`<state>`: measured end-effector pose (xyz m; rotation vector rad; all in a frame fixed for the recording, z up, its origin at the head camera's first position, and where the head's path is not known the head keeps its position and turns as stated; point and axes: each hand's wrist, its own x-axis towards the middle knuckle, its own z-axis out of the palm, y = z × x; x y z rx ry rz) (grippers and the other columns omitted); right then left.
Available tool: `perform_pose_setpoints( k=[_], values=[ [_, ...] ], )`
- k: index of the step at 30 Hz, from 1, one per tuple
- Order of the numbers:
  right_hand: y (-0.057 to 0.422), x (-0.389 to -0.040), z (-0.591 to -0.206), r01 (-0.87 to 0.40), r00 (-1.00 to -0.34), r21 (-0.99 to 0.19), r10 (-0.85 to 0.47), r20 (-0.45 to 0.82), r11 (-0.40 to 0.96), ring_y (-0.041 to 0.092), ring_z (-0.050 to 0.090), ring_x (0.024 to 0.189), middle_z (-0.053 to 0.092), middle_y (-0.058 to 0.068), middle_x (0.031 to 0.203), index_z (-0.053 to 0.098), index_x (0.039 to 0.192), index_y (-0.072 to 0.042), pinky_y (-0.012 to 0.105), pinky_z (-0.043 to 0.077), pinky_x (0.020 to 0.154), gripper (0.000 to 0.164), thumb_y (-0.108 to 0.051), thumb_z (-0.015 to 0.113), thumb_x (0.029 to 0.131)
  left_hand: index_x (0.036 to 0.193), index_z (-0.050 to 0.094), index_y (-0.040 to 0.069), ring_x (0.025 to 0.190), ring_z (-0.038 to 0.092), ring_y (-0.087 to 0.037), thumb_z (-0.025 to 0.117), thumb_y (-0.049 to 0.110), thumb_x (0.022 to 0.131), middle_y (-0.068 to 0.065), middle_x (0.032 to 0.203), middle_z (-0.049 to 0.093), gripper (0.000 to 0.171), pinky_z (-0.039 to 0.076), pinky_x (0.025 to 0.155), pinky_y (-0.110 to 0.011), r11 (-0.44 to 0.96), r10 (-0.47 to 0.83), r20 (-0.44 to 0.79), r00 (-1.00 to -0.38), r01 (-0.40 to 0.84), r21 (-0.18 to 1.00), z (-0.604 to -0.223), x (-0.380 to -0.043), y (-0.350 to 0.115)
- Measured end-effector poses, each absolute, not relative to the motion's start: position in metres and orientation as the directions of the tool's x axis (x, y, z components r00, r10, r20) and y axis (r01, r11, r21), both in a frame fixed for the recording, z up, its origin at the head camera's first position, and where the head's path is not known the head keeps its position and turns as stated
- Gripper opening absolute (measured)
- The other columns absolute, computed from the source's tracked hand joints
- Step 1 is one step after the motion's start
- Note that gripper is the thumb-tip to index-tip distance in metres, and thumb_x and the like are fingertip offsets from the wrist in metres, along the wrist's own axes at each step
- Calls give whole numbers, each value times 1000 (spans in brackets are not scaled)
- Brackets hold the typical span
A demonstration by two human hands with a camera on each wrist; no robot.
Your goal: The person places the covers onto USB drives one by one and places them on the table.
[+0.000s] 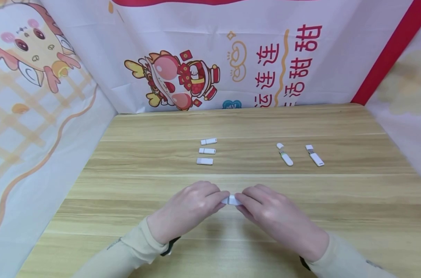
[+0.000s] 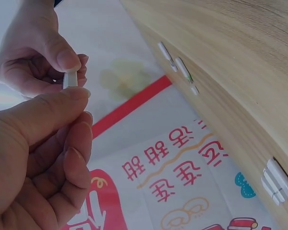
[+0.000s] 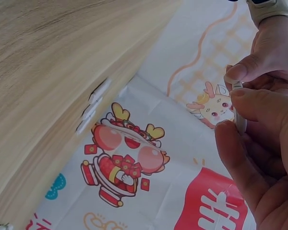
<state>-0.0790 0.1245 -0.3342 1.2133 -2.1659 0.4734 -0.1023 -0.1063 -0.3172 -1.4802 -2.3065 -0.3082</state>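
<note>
The person's two hands met above the near middle of the bench, with one white USB stick held level between them. The left hand had its grip pinched on one end of that stick, thumb against fingers, and the right hand pinched the other end the same way, so only a short white stretch with a seam across it showed between the fingertips. Beyond the hands, a little to the left, three white sticks lay one behind another, near each other but apart, roughly side by side. Off to the right lay two more: a round-ended stick with a green band, its small white cap just beyond the bared metal plug, and a squarer stick whose cap sat right by its plug; I couldn't tell whether those two touched. A white cloth printed with cartoon figures and red lettering hung behind the bench.
</note>
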Motion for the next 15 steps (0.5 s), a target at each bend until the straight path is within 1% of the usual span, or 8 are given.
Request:
perform_pose_setpoints(
  k=[2, 4, 6, 8, 9, 11, 13, 15],
  values=[
    [123, -79, -334, -857, -406, -22, -648, 645, 514, 15, 64, 79, 65, 4, 90, 71, 102, 2, 24, 56, 69, 45, -23, 34, 109, 108, 71, 1, 80, 63, -12, 79, 11, 85, -2, 88, 67, 27, 55, 77, -23, 423, 822, 434, -368, 905, -34, -318, -103, -107],
    [122, -79, -333, -858, -419, -36, -658, 626, 512, 15, 64, 80, 65, 4, 91, 71, 103, 2, 23, 56, 70, 44, -23, 36, 108, 107, 71, 0, 79, 63, -12, 79, 11, 85, -2, 87, 66, 26, 55, 76, -23, 426, 822, 437, -365, 904, -44, -318, -103, -108],
    [121, -79, -332, -857, -436, -49, -669, 602, 514, 15, 64, 80, 65, 4, 91, 71, 104, 2, 23, 56, 70, 33, -20, 46, 106, 106, 71, 0, 78, 63, -12, 79, 11, 85, -2, 86, 66, 25, 55, 75, -23, 428, 820, 440, -366, 903, -46, -317, -103, -109],
    [119, -79, -331, -854, -450, -58, -678, 582, 517, 14, 63, 80, 65, 4, 91, 71, 104, 2, 23, 56, 69, 20, -15, 60, 100, 106, 71, 0, 77, 62, -12, 80, 10, 84, -2, 85, 65, 25, 55, 74, -23, 429, 818, 442, -367, 902, -45, -317, -102, -110],
    [119, -80, -330, -852, -455, -59, -681, 573, 520, 14, 62, 79, 65, 4, 91, 71, 105, 2, 23, 56, 69, 17, -13, 67, 96, 105, 71, 0, 77, 62, -12, 80, 10, 84, -2, 84, 65, 25, 55, 73, -23, 431, 817, 443, -368, 901, -45, -317, -103, -111],
    [117, -80, -329, -849, -463, -59, -688, 559, 524, 14, 62, 79, 64, 4, 91, 71, 105, 2, 23, 56, 68, 22, -9, 77, 86, 105, 71, 0, 75, 61, -11, 80, 9, 84, -1, 83, 64, 25, 55, 72, -23, 432, 815, 446, -370, 901, -41, -316, -103, -112],
    [116, -82, -328, -849, -460, -47, -693, 556, 526, 14, 61, 79, 64, 4, 90, 70, 105, 2, 23, 56, 68, 24, -8, 78, 84, 104, 71, -1, 74, 60, -11, 80, 9, 84, -1, 82, 63, 24, 54, 71, -23, 435, 814, 447, -372, 899, -43, -316, -103, -113],
    [114, -83, -328, -851, -450, -31, -698, 557, 524, 15, 61, 78, 64, 4, 90, 70, 105, 2, 24, 56, 68, 22, -8, 76, 86, 104, 71, -1, 73, 60, -11, 79, 8, 84, -1, 81, 63, 24, 54, 70, -22, 438, 812, 446, -376, 898, -39, -316, -104, -114]
  ],
)
